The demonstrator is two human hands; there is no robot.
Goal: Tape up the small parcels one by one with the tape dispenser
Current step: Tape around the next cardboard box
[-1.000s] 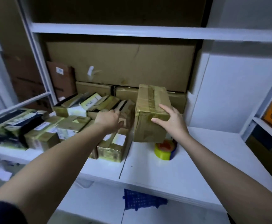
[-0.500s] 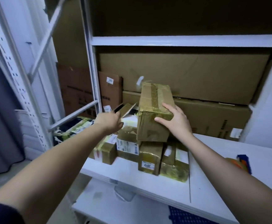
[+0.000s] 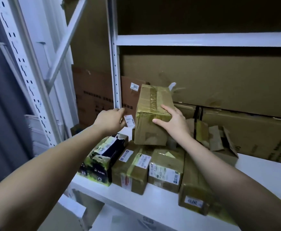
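A white shelf upright (image 3: 114, 67) stands at left, with flat cardboard behind it. On the white shelf (image 3: 153, 199) sits a row of small parcels (image 3: 165, 170), a green and black printed box (image 3: 101, 160) leftmost. The left hand (image 3: 110, 120), loosely curled and empty, hovers beside a taped brown parcel (image 3: 150, 114). The right hand (image 3: 173, 120) grips that parcel's right corner, fingers spread, above the row.

A taped brown cardboard parcel (image 3: 151, 117) tilts above the others, tape strip along its top. Below it, a row of small taped, labelled parcels (image 3: 149, 170) sits side by side on the white shelf (image 3: 153, 202).
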